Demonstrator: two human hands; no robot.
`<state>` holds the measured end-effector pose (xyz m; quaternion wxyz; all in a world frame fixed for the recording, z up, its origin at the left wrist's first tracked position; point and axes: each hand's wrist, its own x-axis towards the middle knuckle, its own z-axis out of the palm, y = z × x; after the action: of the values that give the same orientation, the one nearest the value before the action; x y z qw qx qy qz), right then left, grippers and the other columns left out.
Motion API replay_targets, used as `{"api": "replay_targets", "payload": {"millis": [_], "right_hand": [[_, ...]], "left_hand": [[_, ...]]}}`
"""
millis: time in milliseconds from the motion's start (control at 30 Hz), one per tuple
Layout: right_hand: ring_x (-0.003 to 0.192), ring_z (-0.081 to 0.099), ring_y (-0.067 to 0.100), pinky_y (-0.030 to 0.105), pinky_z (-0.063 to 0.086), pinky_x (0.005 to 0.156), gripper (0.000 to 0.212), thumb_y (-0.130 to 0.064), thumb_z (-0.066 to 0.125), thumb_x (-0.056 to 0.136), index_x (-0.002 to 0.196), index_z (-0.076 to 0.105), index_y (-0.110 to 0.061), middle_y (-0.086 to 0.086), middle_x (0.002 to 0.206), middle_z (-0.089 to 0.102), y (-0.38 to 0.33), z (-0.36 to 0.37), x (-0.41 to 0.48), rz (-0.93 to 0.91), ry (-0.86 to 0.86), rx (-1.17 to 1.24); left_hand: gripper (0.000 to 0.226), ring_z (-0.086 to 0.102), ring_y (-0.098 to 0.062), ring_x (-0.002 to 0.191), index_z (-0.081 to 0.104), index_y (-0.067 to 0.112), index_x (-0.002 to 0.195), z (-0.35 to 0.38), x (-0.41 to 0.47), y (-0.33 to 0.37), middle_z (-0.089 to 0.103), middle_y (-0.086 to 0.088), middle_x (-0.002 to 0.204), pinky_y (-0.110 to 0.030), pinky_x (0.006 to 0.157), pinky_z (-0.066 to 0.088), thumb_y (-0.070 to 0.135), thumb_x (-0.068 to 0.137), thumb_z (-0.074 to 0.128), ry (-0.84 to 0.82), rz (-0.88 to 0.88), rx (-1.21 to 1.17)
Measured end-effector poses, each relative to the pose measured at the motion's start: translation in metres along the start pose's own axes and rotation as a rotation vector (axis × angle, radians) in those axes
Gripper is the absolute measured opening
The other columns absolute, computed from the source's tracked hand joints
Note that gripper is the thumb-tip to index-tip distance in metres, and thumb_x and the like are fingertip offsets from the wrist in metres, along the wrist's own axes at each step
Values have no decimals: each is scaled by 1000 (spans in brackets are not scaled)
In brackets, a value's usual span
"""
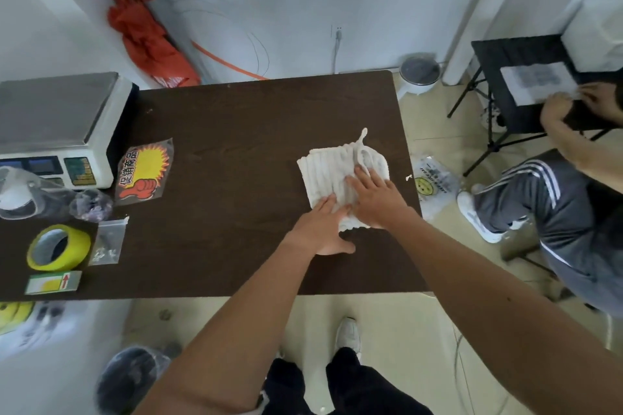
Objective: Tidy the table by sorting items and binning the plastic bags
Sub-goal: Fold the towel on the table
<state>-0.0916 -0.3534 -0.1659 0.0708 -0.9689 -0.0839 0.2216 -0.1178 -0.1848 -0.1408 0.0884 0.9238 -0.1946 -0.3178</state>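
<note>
Towel [325, 172] | left hand [320, 229], right hand [374, 199] pressing flat | sticker [145, 168]: 促销商品

A folded white ribbed cloth [325, 172] is lying flat near the right edge of the dark table [236, 145]; a small clear bag [108, 241] is lying near its left edge, and a smiley-printed bag [434, 185] is lying on the floor off its right edge.

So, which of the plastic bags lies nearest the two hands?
The white smiley-printed plastic bag beside the dark brown table's right edge; the rest lie far left.
</note>
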Motion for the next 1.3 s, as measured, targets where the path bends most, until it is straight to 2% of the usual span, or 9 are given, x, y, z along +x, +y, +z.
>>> {"api": "replay_targets", "payload": {"millis": [133,300,400,533,667,867,1000,1133,1300], "right_hand": [[155,-14,21,52,10,124,68,-38,38,104,161,3,-26,-1,169,-12,30,2,-11,104,26,54],[156,-11,21,50,9,125,63,-46,24,104,161,8,-26,0,170,-6,41,47,-53,214,230,142],[156,1,22,52,19,123,64,-48,24,100,159,22,-24,1,170,8,34,75,-79,273,367,182],[155,14,25,52,26,118,65,-44,28,95,155,34,-20,3,168,19,24,100,-102,336,447,200],[155,14,26,52,25,119,65,-46,26,96,155,34,-20,3,168,19,12,111,-113,368,455,191],[153,20,31,58,27,117,63,-41,32,96,153,37,-14,10,164,28,-32,125,-130,442,510,230],[153,19,30,59,27,117,62,-40,37,96,153,37,-13,10,164,28,-69,134,-137,473,500,239],[153,20,31,58,30,116,61,-38,35,97,153,37,-13,11,164,28,-106,141,-140,429,452,221],[153,19,31,58,29,116,61,-36,38,97,154,35,-14,12,164,26,-144,144,-134,371,425,212]], "left_hand": [[102,-12,-17,156,8,34,162,4,14,29,-11,0,170,-50,124,22,56,84,70,-15,64,32],[94,-14,-18,156,14,33,161,29,12,43,-11,0,170,-49,122,27,51,85,66,38,161,61],[92,-12,-19,156,20,27,159,50,-1,45,-6,-2,170,-45,123,25,46,84,68,105,235,42],[86,-9,-20,157,27,24,155,75,-16,41,3,-6,170,-41,125,22,43,82,69,190,321,10],[76,-1,-23,157,34,22,151,85,-28,35,13,-9,168,-45,123,28,36,84,66,240,364,2],[61,19,-27,154,48,20,138,87,-56,22,33,-12,160,-45,109,46,15,81,70,297,384,41],[50,30,-27,148,55,19,128,93,-77,-2,43,-12,151,-43,99,52,12,80,67,337,393,37],[40,43,-24,134,58,20,118,100,-100,-32,52,-8,135,-40,88,56,14,79,64,387,363,62],[43,43,-21,132,55,25,118,111,-121,-70,52,-3,134,-37,97,49,19,77,64,420,306,51]]}}
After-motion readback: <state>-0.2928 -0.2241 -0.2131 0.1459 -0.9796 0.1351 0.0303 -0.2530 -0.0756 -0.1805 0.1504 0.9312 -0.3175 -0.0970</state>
